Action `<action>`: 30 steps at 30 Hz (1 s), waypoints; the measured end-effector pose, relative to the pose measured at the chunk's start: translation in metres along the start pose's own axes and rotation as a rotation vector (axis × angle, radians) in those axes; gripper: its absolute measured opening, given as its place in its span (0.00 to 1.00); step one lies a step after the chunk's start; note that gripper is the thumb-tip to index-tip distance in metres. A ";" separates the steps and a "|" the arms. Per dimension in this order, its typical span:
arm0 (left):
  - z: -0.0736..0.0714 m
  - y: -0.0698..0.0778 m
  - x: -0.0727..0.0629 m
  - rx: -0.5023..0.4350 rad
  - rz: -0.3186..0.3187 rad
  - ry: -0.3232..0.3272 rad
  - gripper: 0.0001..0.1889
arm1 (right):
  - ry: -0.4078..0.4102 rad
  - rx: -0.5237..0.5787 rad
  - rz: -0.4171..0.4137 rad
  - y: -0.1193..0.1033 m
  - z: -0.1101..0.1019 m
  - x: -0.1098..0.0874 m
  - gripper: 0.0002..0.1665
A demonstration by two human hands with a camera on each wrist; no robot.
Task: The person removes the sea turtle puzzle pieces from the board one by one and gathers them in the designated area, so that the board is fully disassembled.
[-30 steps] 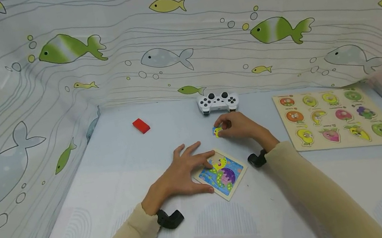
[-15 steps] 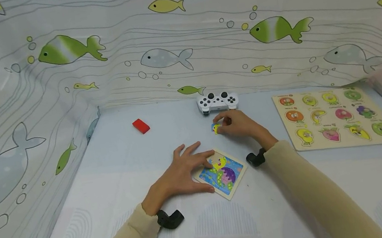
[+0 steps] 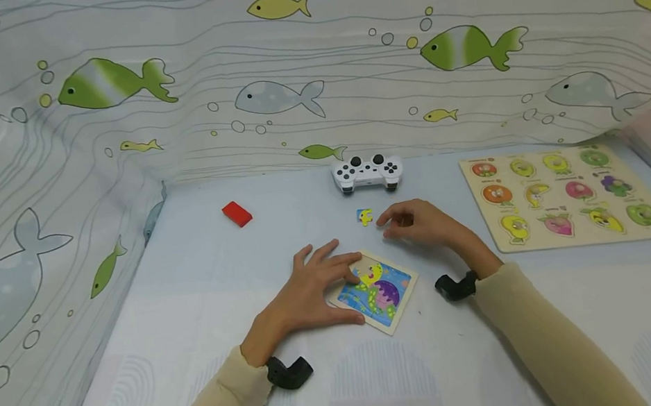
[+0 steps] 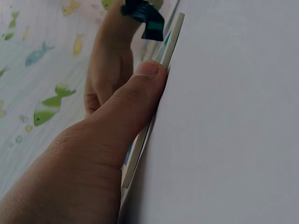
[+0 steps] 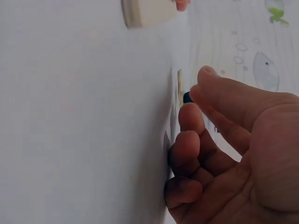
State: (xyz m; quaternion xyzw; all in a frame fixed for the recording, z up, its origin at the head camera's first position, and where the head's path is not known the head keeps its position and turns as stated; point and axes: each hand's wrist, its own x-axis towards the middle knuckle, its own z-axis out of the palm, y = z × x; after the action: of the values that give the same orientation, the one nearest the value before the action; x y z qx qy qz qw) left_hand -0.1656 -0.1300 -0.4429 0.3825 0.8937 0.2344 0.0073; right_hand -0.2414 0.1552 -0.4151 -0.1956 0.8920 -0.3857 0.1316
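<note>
A square jigsaw puzzle (image 3: 385, 296) in a pale frame, with a yellow, green and purple cartoon picture, lies turned cornerwise on the table. My left hand (image 3: 314, 294) rests spread over its left corner. In the left wrist view, the thumb (image 4: 140, 86) lies against the frame's edge. Beyond the puzzle lies a small blue and yellow puzzle piece (image 3: 365, 217), flat on the table. Just right of it, apart from it, is my right hand (image 3: 420, 222), fingers loosely bent and holding nothing. The right wrist view shows a gap between its thumb (image 5: 219, 88) and fingers.
A white game controller (image 3: 367, 174) stands at the back, behind the loose piece. Toward the back left lies a red block (image 3: 237, 214). A wooden fruit puzzle board (image 3: 571, 196) takes up the right side. A fish-patterned cloth (image 3: 215, 142) rises along the back and left.
My right hand, which pinched the puzzle piece, has let go of it and drawn off to the right. The piece now lies on the table. The left hand keeps its place.
</note>
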 end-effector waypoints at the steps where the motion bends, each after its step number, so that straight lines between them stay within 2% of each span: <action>1: 0.000 0.000 0.000 0.004 -0.003 -0.001 0.25 | -0.012 0.003 -0.005 0.000 0.000 -0.003 0.14; 6: -0.001 0.000 0.000 0.019 -0.022 -0.003 0.26 | -0.079 0.007 -0.049 0.000 0.002 -0.015 0.15; 12: 0.001 -0.001 0.000 0.011 -0.019 0.002 0.26 | -0.132 -0.065 -0.085 -0.007 0.008 -0.026 0.17; 22: 0.002 -0.001 0.002 0.014 0.019 0.030 0.26 | -0.121 -0.126 -0.117 -0.015 0.013 -0.034 0.18; 30: 0.003 -0.002 0.002 0.025 0.015 -0.005 0.25 | -0.116 -0.137 -0.112 -0.017 0.017 -0.034 0.20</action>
State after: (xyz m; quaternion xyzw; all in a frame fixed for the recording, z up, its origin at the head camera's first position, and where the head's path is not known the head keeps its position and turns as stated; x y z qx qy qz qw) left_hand -0.1674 -0.1286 -0.4456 0.3897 0.8937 0.2224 0.0033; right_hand -0.2002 0.1491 -0.4109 -0.2760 0.8947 -0.3187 0.1476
